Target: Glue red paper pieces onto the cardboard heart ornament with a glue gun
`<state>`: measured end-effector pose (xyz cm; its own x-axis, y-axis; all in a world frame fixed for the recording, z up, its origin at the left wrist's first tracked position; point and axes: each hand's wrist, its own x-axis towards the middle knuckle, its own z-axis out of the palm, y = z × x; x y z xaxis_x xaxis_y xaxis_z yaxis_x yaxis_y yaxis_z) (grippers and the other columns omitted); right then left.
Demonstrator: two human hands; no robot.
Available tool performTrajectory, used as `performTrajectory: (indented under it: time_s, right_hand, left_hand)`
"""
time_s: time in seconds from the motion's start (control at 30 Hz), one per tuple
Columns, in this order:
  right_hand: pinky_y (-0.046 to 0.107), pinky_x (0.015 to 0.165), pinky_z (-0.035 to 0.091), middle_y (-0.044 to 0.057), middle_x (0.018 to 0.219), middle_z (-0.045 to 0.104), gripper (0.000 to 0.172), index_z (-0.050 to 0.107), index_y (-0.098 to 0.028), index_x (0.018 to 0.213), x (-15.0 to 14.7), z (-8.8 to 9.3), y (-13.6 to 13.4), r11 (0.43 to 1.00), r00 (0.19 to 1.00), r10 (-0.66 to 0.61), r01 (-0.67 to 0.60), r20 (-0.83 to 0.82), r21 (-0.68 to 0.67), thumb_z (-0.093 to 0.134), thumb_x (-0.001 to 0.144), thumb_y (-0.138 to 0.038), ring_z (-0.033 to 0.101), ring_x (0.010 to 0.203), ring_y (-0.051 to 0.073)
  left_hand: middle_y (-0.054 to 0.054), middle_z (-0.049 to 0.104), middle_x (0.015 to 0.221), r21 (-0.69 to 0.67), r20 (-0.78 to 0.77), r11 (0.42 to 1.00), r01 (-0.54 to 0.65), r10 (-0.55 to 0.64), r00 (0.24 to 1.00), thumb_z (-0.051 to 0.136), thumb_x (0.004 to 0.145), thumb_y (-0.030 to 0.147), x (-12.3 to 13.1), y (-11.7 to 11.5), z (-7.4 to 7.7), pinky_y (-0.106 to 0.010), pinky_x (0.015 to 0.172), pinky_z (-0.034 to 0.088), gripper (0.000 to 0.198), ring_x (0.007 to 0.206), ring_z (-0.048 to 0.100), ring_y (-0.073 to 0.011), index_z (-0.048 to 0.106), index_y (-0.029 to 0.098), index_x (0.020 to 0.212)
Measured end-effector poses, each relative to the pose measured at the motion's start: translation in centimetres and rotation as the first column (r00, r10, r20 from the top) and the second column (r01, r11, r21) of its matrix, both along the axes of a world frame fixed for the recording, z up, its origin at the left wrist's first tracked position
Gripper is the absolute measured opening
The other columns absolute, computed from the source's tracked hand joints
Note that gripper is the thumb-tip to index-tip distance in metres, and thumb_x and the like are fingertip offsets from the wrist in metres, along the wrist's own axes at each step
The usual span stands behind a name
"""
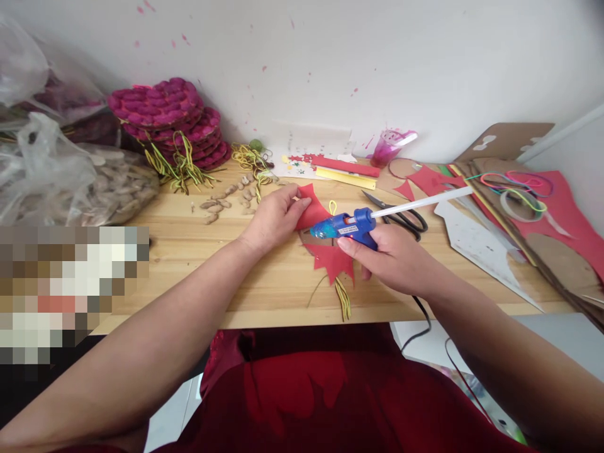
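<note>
My right hand point(391, 255) is wrapped round a blue hot glue gun point(361, 228), with a long white glue stick point(419, 201) jutting from its back. Its nozzle points left, over a piece of brown cardboard point(314, 240). My left hand point(276, 217) pinches a piece of red paper point(309, 214) at its left edge. Below the gun, a jagged red paper edge point(333, 261) shows, with a yellow-green cord tassel point(343, 299) hanging toward me. A small yellow loop point(333, 206) sticks out at the top. The gun covers the middle of the piece.
Black scissors point(406, 220) lie behind the gun. Loose peanuts point(217, 206) and a stack of purple peanut-covered discs point(165, 119) are at back left, near a plastic bag of peanuts point(108, 182). Red paper scraps, white board point(486, 251) and a tape roll point(523, 206) lie right.
</note>
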<state>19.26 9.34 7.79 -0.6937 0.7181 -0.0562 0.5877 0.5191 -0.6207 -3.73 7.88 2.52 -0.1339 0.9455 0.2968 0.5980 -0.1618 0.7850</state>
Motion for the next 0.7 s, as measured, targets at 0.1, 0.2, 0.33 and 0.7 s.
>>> performTrajectory:
  time_s: [0.1,0.2,0.33,0.7]
  right_hand:
    - [0.030,0.064,0.040,-0.001,0.060,0.061,0.041,0.053,-0.021,0.067,-0.26,0.08,0.18,1.000,1.000,0.000,0.000,0.001,0.008,0.053,0.098,-0.048,0.056,0.062,0.015]
    - [0.030,0.065,0.039,-0.001,0.060,0.060,0.040,0.054,-0.021,0.068,-0.42,0.11,0.31,1.000,1.000,-0.002,0.002,0.004,-0.001,0.052,0.098,-0.047,0.055,0.061,0.015]
    - [0.030,0.063,0.038,-0.001,0.058,0.059,0.042,0.053,-0.021,0.066,-0.55,0.07,0.41,1.000,1.000,-0.010,0.009,0.028,0.004,0.051,0.098,-0.048,0.054,0.060,0.015]
    - [0.031,0.065,0.039,0.002,0.063,0.064,0.043,0.052,-0.021,0.066,-0.58,0.44,0.34,1.000,0.998,-0.002,0.001,0.061,0.003,0.051,0.097,-0.051,0.058,0.065,0.017]
  left_hand:
    - [0.004,0.048,0.064,-0.010,0.002,1.000,-0.027,0.027,1.000,0.054,0.092,0.027,0.02,0.05,-0.01,-0.031,0.066,0.038,0.021,0.065,0.047,-0.0155,0.052,0.021,0.072]
    - [0.003,0.050,0.064,-0.019,-0.001,0.999,-0.044,0.044,0.999,0.055,0.092,0.028,0.08,0.04,0.07,-0.030,0.065,0.038,0.022,0.064,0.046,-0.0155,0.051,0.021,0.071]
    - [0.003,0.050,0.064,-0.032,-0.013,0.998,-0.054,0.053,0.998,0.054,0.092,0.028,0.05,0.07,0.15,-0.030,0.064,0.038,0.022,0.064,0.046,-0.0157,0.049,0.022,0.071]
    - [0.002,0.050,0.067,-0.015,-0.038,0.999,-0.041,0.040,0.998,0.052,0.092,0.030,-0.03,-0.23,0.13,-0.031,0.066,0.036,0.022,0.065,0.045,-0.0158,0.050,0.022,0.073]
